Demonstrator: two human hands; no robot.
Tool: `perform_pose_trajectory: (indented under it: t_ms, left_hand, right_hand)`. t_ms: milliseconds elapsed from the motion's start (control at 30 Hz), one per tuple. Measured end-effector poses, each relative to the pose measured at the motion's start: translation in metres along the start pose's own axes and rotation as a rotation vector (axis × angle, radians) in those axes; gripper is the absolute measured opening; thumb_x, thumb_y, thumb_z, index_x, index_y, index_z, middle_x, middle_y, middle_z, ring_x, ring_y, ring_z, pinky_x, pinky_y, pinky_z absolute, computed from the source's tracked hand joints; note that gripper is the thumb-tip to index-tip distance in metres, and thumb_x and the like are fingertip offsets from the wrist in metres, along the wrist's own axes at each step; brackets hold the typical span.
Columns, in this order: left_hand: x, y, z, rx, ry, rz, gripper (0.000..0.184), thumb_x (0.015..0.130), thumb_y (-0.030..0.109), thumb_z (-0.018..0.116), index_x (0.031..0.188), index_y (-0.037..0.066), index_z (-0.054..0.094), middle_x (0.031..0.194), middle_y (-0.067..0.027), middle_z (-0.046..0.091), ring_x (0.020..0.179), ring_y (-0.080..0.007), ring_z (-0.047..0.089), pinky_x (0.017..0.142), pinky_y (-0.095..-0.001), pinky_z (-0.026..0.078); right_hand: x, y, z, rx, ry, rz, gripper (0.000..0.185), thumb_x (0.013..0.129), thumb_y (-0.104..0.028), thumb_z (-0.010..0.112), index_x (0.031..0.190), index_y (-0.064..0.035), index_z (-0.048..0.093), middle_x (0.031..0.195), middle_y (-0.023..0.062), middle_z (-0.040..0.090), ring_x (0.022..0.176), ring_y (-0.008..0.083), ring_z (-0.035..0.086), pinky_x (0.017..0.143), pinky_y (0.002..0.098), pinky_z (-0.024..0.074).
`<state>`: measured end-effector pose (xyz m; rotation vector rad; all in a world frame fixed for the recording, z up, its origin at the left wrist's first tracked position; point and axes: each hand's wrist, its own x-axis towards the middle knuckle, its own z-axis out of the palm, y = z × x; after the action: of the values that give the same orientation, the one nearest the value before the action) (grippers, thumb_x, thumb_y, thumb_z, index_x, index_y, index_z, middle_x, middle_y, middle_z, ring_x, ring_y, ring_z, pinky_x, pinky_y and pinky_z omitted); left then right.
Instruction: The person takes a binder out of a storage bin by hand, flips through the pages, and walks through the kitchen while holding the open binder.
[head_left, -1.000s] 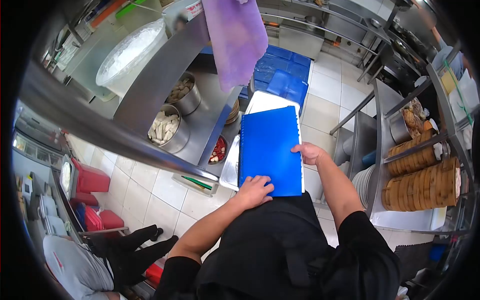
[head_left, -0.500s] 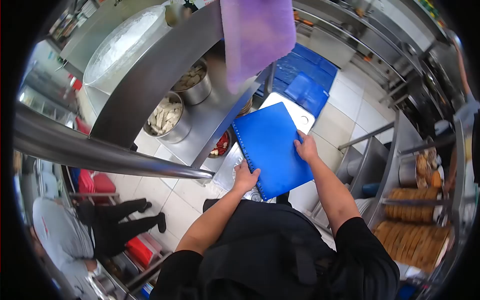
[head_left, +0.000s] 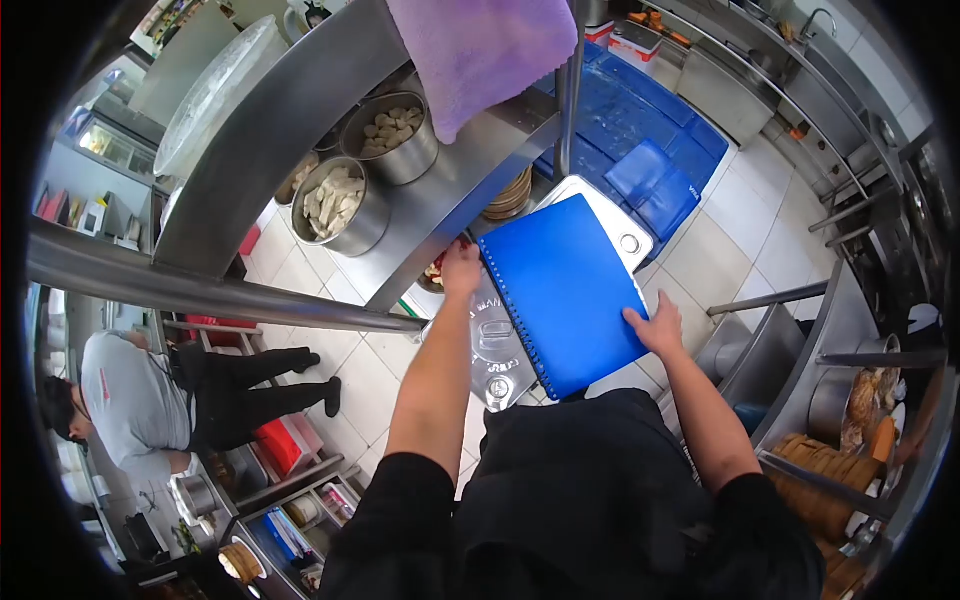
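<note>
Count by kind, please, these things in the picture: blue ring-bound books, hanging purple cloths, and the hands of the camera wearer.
Blue ring-bound book: 1
Hanging purple cloth: 1
Wearer's hands, left hand and right hand: 2
Total: 4

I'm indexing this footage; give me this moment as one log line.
left hand: beside bowl of red pieces, contact unclear | right hand: thumb over edge of blue spiral-bound book | book: blue cover up

Left grip [head_left: 462,268] far forward, right grip [head_left: 660,327] nearer, thumb [head_left: 633,318] spread.
</note>
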<state>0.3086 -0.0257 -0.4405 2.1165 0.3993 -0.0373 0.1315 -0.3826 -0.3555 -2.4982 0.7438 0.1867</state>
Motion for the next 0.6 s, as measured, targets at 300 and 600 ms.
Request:
perform_pose_trajectory:
  t_ms: [300,600]
  left_hand:
    - [0.028,0.027,-0.003,0.38,-0.116,0.033,0.042,0.092,0.036,0.055,0.121,0.009,0.066,0.122,-0.0187,0.067,0.118,-0.033,0.062,0.103,-0.0418,0.044]
    - [0.013,0.017,-0.013,0.05,-0.146,-0.041,0.031,0.091,0.033,0.056,0.103,0.009,0.072,0.104,-0.0155,0.073,0.101,-0.0314,0.068,0.093,-0.04,0.05]
  right_hand:
    - [0.002,0.066,0.024,0.519,-0.369,0.167,0.042,0.09,-0.022,0.074,0.112,0.0097,0.059,0.095,0.0171,0.069,0.082,0.0212,0.067,0.072,0.0349,0.0543]
    - [-0.012,0.06,0.022,0.587,-0.374,0.226,0.03,0.094,-0.021,0.071,0.107,0.0031,0.059,0.091,0.0097,0.064,0.079,0.0164,0.062,0.071,0.0347,0.0537]
